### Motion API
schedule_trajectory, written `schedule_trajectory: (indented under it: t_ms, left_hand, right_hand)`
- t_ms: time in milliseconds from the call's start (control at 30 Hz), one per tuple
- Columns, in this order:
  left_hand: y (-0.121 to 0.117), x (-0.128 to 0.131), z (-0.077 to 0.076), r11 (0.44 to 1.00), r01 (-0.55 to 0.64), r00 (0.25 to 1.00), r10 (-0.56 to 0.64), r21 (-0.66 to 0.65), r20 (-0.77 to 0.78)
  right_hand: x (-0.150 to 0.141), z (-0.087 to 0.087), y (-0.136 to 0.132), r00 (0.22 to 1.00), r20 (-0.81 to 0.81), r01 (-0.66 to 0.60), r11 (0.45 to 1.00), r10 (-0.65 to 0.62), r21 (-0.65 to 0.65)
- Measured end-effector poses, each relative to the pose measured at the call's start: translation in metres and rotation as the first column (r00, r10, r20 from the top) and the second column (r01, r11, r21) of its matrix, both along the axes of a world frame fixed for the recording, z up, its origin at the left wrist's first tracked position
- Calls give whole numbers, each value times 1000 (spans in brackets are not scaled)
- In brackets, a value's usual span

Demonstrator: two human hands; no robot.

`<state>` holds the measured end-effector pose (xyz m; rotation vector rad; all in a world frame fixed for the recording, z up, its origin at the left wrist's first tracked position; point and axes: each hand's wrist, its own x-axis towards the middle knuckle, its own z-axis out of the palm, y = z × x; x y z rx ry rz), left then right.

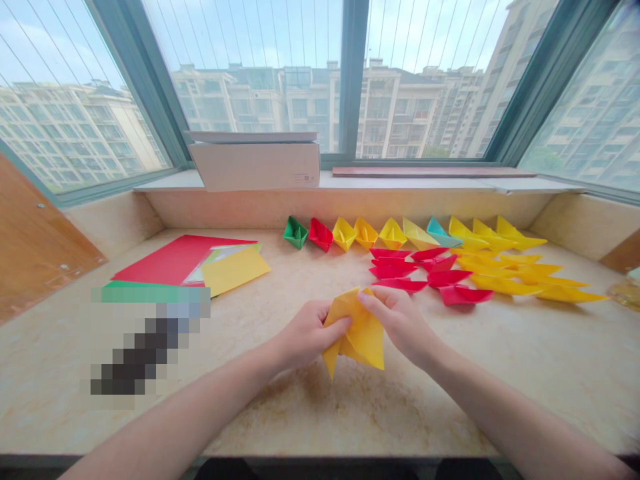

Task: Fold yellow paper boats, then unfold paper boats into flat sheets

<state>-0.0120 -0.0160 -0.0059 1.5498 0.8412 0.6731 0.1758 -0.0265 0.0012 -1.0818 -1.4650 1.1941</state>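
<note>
Paper (367, 340): one piece, yellow, creased; centre of frame, just below the middle, over the counter (280, 427). Left hand (311, 333): closed on the paper's left side, thumb across the front. Right hand (400, 319): pinching its upper right edge, near the left. Boats (393, 233): folded, green, red, yellow, teal; centre to right, back row with red and yellow groups before it. Sheets (160, 261): overlapping, left. Box (257, 165): white, upper left of centre.
</note>
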Motion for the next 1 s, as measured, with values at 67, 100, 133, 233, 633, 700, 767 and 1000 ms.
schedule_trajectory:
  t_ms: [67, 100, 133, 233, 633, 700, 767, 1000]
  left_hand:
    - [-1, 0, 0, 1000, 1, 1000, -1, -3, 4]
    - [-1, 0, 0, 1000, 4, 1000, -4, -4, 4]
    - [-1, 0, 0, 1000, 13, 1000, -13, -5, 1]
    - [-2, 0, -3, 998, 64, 998, -64, -3, -24]
    - [5, 0, -1, 990, -9, 991, 28, -139, 134]
    - [7, -1, -1, 988, -49, 987, 70, -147, 142]
    - [7, -1, 0, 987, -65, 987, 86, -148, 139]
    - [2, 1, 3, 992, 6, 988, 14, -125, 157]
  right_hand:
    - [0, -1, 1, 999, -31, -23, 1000, 23, -8]
    - [0, -2, 2, 999, -37, -26, 1000, 25, -4]
    - [-1, -2, 2, 999, -37, -17, 1000, 17, 4]
    - [-4, -2, 2, 1000, -15, 23, 999, -22, 34]
    - [-6, -14, 5, 980, -197, -43, 997, 31, -57]
    - [-5, -11, 5, 980, -194, -47, 998, 38, -42]
    - [-6, -9, 4, 983, -180, -46, 999, 40, -29]
    - [-13, -9, 1, 992, -121, -25, 1000, 26, 4]
